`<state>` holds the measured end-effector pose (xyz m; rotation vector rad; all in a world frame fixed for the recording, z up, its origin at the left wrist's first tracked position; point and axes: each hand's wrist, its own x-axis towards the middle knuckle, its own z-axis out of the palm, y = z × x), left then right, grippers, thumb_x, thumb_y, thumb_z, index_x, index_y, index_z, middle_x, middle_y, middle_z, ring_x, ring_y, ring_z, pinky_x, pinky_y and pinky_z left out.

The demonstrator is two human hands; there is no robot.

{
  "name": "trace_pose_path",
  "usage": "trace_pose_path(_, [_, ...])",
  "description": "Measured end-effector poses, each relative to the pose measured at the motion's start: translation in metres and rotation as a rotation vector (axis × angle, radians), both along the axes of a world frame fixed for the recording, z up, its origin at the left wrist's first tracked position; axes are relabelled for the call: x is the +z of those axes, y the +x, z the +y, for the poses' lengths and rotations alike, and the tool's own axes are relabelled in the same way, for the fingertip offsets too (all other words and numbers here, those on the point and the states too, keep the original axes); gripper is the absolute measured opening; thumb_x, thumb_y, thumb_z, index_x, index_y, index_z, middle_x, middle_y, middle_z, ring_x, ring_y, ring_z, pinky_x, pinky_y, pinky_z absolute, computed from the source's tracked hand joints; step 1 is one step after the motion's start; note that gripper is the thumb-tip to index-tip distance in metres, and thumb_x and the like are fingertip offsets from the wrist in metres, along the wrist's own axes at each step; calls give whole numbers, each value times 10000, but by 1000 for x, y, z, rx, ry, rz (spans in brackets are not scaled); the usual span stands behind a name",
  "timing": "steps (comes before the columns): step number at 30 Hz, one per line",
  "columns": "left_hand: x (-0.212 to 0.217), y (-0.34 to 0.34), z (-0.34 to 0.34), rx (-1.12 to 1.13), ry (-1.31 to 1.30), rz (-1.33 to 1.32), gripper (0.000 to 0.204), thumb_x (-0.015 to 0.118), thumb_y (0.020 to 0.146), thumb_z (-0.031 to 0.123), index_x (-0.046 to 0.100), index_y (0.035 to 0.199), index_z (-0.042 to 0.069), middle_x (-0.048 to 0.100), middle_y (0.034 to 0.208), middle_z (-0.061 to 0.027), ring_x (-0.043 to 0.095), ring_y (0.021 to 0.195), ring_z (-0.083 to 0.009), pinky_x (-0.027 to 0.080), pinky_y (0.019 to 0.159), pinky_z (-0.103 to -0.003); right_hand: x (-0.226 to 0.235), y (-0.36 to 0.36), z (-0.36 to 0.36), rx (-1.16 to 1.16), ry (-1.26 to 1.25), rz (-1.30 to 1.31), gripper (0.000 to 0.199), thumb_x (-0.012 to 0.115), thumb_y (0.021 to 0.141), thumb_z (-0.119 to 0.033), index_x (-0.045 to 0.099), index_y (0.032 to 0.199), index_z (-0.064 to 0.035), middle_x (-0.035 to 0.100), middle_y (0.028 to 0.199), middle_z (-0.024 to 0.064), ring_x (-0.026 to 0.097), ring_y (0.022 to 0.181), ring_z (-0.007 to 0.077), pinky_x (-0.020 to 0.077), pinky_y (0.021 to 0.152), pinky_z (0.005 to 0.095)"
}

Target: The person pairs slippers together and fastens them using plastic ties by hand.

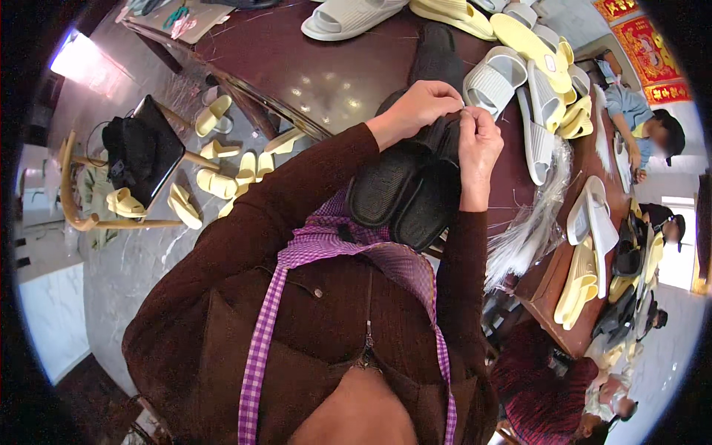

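A pair of black slippers (389, 185) lies side by side in front of me at the table's near edge, soles partly showing. Above their far ends my left hand (423, 104) is closed in a pinch. Close beside it, my right hand (479, 145) pinches too, thumb and fingertips together. The fingertips of both hands nearly meet; whatever is between them is too small to make out, with only a pale speck showing. Another black slipper (439, 55) lies just beyond my hands.
On the dark red table (297, 55), grey slippers (493, 78) and yellow slippers (526, 44) are heaped at the far right. A bundle of clear thin strands (528, 226) lies right of my hand. Yellow slippers (215, 183) litter the floor by a chair (159, 141). Several people work at the right.
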<state>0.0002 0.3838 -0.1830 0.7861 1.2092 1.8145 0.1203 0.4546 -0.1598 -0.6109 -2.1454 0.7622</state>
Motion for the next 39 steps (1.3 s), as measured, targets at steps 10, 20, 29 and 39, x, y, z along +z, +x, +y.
trace_pose_path(10, [-27,-47,-83,498,-111,643,319,561,854,140,562,1135,-12,624,1034,-87,582,904,-147,468,803,-275,-2,88,-53,30,-165,-70,144,653,789,-98,598,860,15,622,798,169,618,729,304,493,671,355])
trace_pose_path(20, [-45,-1,-108,354,-110,503,249,528,882,103,545,1101,-14,581,1005,-62,556,873,-120,462,745,-245,-44,48,-66,-194,110,-348,293,680,763,-234,557,794,30,581,722,211,576,642,367,456,562,425])
trace_pose_path(29, [-25,-17,-149,245,-160,213,226,510,901,97,541,1098,-11,573,979,-49,571,819,-116,476,670,-244,39,124,-34,-311,325,-345,245,651,721,-186,534,744,29,568,740,231,574,663,402,478,604,459])
trace_pose_path(39, [-43,-31,-165,318,-225,170,227,518,909,109,536,1108,1,579,972,-44,565,778,-108,465,651,-228,129,243,68,-586,633,-396,129,597,690,-62,531,760,23,548,814,216,546,781,400,450,699,463])
